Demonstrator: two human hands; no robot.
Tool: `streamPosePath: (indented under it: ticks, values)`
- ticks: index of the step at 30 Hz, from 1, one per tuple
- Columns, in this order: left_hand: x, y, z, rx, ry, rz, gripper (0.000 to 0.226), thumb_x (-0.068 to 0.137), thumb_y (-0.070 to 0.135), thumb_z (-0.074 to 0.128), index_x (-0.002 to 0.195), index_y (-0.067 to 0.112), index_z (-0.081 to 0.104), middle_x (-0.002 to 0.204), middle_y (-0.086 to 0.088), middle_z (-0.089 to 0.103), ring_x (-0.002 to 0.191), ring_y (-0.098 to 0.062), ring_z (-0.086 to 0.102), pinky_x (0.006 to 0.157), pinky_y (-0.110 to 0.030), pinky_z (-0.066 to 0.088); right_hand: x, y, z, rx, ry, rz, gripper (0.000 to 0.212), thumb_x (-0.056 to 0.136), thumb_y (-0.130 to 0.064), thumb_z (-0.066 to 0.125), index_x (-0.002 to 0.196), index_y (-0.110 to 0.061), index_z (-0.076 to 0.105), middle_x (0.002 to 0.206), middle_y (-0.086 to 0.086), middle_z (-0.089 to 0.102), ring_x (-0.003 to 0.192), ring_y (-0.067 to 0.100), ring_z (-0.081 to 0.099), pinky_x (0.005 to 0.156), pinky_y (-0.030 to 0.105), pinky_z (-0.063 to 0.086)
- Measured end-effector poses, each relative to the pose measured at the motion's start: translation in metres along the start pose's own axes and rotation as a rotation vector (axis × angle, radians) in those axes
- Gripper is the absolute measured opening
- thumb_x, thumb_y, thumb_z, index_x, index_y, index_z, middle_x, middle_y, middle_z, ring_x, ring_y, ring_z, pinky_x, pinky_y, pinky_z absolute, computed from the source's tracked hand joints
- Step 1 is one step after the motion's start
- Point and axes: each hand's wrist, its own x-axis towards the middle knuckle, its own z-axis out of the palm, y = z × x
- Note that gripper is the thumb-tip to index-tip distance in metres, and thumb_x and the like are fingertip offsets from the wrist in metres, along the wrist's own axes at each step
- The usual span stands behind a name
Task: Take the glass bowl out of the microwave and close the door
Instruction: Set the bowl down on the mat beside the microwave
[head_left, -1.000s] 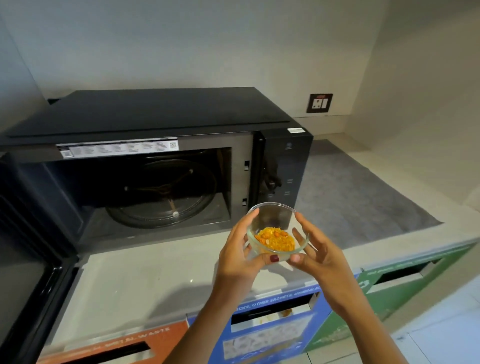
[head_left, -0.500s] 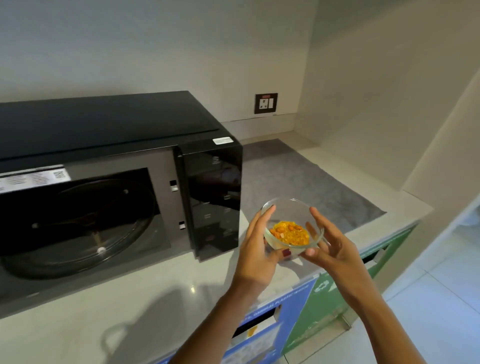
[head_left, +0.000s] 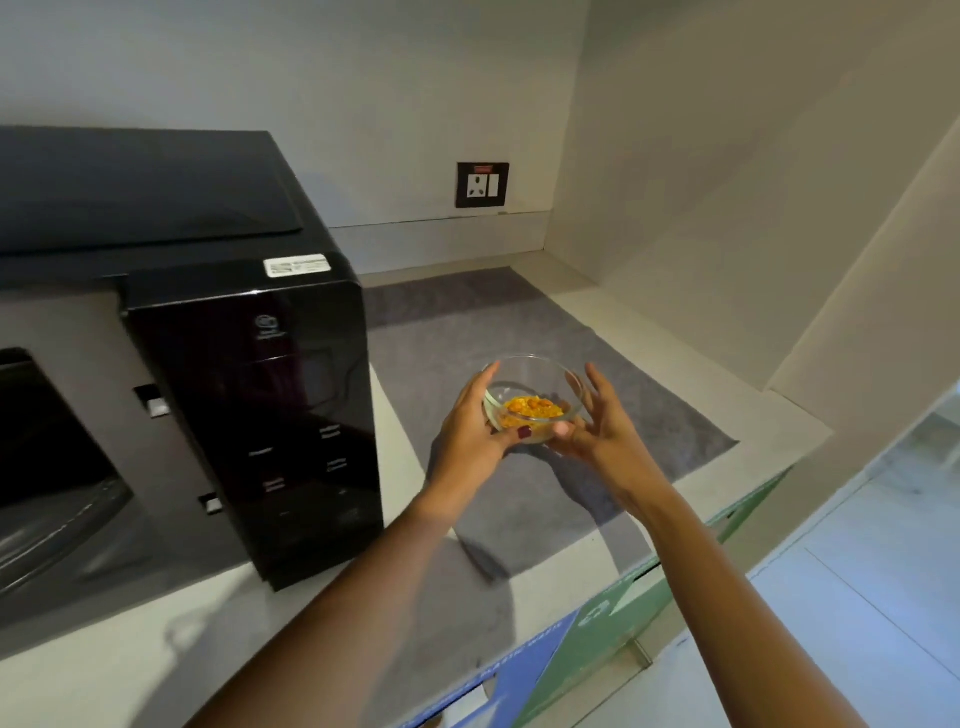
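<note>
A small glass bowl (head_left: 535, 387) with yellow-orange food sits between both my hands, a little above the grey mat (head_left: 613, 374) to the right of the microwave. My left hand (head_left: 470, 431) cups its left side with the thumb under the front. My right hand (head_left: 597, 423) holds the right side, fingers spread upward. The black microwave (head_left: 249, 395) stands at the left; its cavity (head_left: 47, 457) is open at the left edge. Its door is out of view.
A wall socket (head_left: 482, 184) is on the back wall. A side wall (head_left: 753, 208) closes the counter (head_left: 156, 634) on the right. Blue and green bin fronts (head_left: 597, 639) lie below the counter edge, with floor tiles at lower right.
Both hands have carried the bowl to the right, away from the microwave and over the grey mat. The view has turned right, so the open door has left the frame.
</note>
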Motion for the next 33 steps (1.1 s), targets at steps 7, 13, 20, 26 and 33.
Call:
streamPosePath:
  ticks: [7,13,20,26,33]
  values:
    - [0.05,-0.022,0.011,0.065,0.122,0.063,0.078,0.07,0.023,0.081,0.13,0.05,0.04,0.138,0.0,0.052,0.119,-0.024,0.055,0.093,-0.047,0.052,0.056,0.011,-0.006,-0.112,-0.063,-0.028,0.076,0.09,0.006,0.055,0.151,-0.01,0.014,0.158,0.003,0.02,0.134,0.012,0.033,0.078,0.003,0.049]
    - [0.079,-0.041,0.013,0.011,0.202,0.036,0.083,0.069,0.019,0.082,0.136,0.04,0.038,0.14,-0.002,0.051,0.121,-0.026,0.055,0.095,-0.048,0.051,0.092,0.022,-0.003,-0.029,-0.098,-0.013,0.083,0.084,0.007,0.062,0.151,-0.015,0.019,0.159,0.001,0.02,0.137,0.015,0.032,0.091,0.024,0.054]
    - [0.087,-0.053,0.017,-0.053,0.191,0.053,0.088,0.072,0.014,0.08,0.14,0.038,0.03,0.147,-0.007,0.043,0.125,-0.025,0.052,0.098,-0.042,0.049,0.101,0.034,-0.005,-0.07,-0.029,-0.028,0.077,0.087,0.006,0.059,0.15,-0.013,0.021,0.158,0.004,0.026,0.124,0.006,0.037,0.076,0.002,0.049]
    - [0.085,-0.06,0.019,-0.008,0.191,0.049,0.091,0.07,0.018,0.082,0.142,0.029,0.028,0.145,-0.008,0.045,0.127,-0.022,0.051,0.101,-0.043,0.048,0.095,0.052,0.002,0.035,0.105,-0.043,0.072,0.081,0.005,0.067,0.143,-0.01,0.033,0.138,0.01,0.051,0.107,0.009,0.06,0.076,0.009,0.052]
    - [0.082,-0.059,0.025,0.171,0.253,0.094,0.088,0.065,0.025,0.084,0.139,0.015,0.038,0.136,-0.009,0.053,0.123,-0.024,0.053,0.098,-0.045,0.05,0.092,0.055,0.006,-0.11,0.208,-0.153,0.072,0.074,-0.005,0.078,0.132,-0.02,0.038,0.113,-0.008,0.057,0.095,-0.002,0.064,0.075,0.009,0.053]
